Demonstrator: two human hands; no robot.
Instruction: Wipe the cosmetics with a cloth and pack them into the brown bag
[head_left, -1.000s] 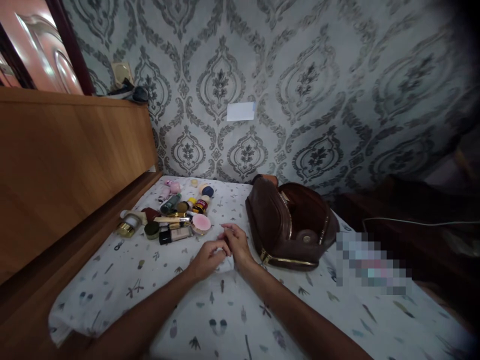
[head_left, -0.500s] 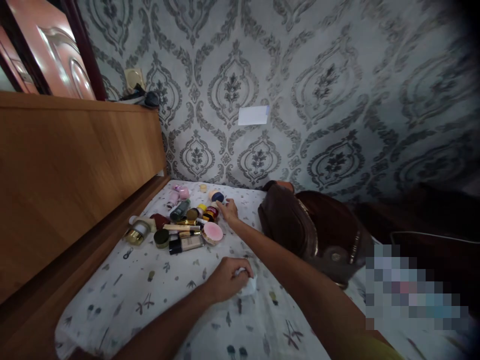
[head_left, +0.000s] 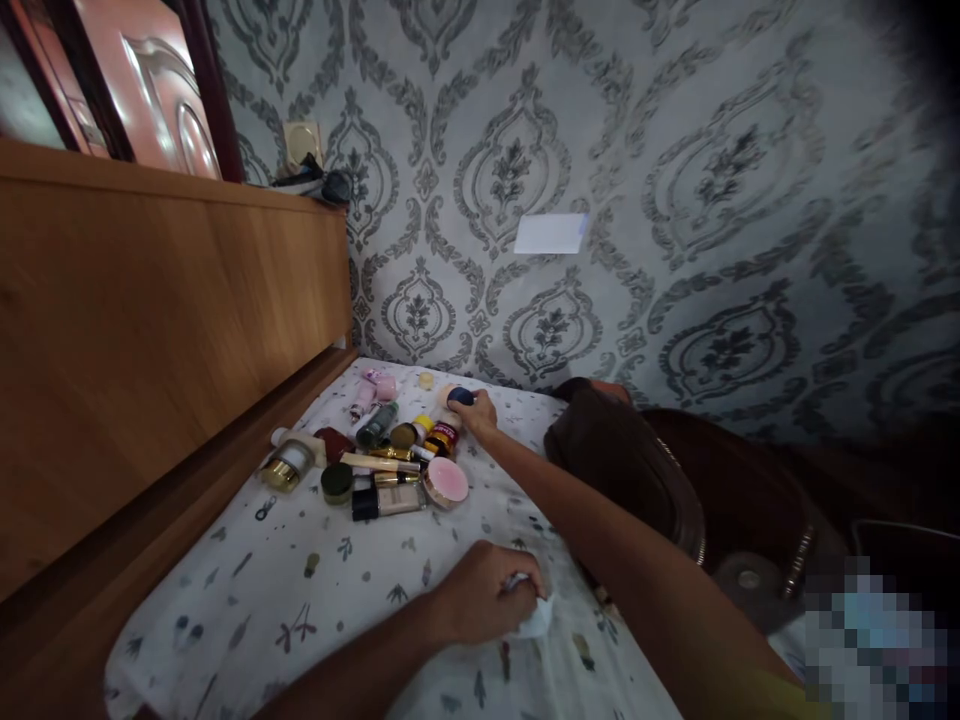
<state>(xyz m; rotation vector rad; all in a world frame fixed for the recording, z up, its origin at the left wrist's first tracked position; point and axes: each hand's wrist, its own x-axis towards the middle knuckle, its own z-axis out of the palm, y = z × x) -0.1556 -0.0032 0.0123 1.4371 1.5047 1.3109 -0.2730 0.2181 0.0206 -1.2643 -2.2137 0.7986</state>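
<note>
Grey patterned wallpaper [head_left: 510, 180] backs the room, with a wooden panel [head_left: 172, 290] at ten o'clock and a printed white sheet [head_left: 262, 590] spread out in front. At twelve o'clock the right hand [head_left: 478, 414] has its grip closed on a dark blue round piece [head_left: 460, 397], close by a cream one [head_left: 444, 394]. Nearer, the left hand [head_left: 495, 592] keeps its grip together on a crumpled white wad [head_left: 535, 622] — tissue or cloth, I can't tell. At one o'clock the brown bag [head_left: 611, 460] gapes. I'd judge things only partway: one piece is in hand, the wad touches none of them, and most of the cosmetics [head_left: 382, 463] — pink compact [head_left: 446, 482], glass bottle [head_left: 401, 499], gold-lidded jar [head_left: 283, 470] — lie loose at eleven o'clock, outside the bag
</note>
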